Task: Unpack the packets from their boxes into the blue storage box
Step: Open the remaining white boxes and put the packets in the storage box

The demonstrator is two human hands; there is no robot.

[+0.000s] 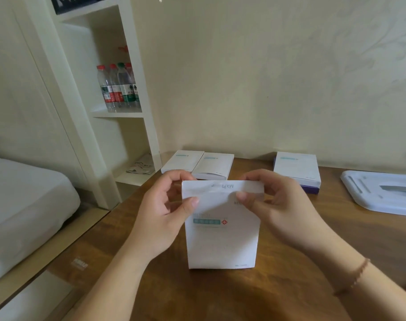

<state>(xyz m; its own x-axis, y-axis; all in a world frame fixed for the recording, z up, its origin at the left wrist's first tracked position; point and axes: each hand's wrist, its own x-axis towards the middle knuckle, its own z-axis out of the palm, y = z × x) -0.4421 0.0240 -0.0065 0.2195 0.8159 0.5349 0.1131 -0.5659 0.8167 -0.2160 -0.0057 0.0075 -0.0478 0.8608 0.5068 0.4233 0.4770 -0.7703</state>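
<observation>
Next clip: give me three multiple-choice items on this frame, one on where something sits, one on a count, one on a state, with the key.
1. Where do the water bottles stand?
A. on the white shelf
B. on the table
C. on the bed

2. How many closed white boxes lie at the table's far edge?
A. one
B. three
C. five

3. What is the state of the held box?
A. lying flat, untouched
B. upright, both hands at its top flap
C. crushed

Key: A, bottles fill a shelf compartment; B, two on the left, one on the right; B, left hand and right hand pinch the top flap.
</observation>
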